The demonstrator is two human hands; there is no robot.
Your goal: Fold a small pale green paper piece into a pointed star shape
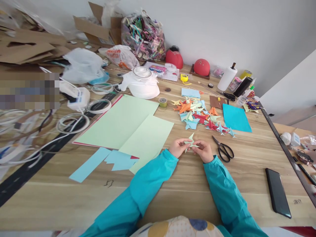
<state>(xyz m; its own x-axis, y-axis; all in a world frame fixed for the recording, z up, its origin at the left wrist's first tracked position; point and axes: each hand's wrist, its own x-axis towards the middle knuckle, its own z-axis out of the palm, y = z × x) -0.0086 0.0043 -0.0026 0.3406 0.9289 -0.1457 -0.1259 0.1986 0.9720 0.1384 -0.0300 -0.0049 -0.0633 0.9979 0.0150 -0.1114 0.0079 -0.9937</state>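
Note:
Between my two hands is a pale green origami crane (191,137), its pointed tips sticking out above and below my fingers. My left hand (178,147) pinches it from the left side. From the right, the fingertips of my right hand (203,150) are closed on it too. Just beyond lies a heap of folded paper cranes (195,112) in orange, red, pale green and light blue. Black-handled scissors (224,149) rest on the table to the right of my right hand. Large pale green paper sheets (118,121) lie to the left.
Light blue paper strips (90,164) lie at the front left, and a turquoise sheet (237,118) at the right. A phone (278,192) is near the right front edge. Tape (163,102), white cables (72,123), plastic bags (82,64) and red pincushions (201,66) stand farther back.

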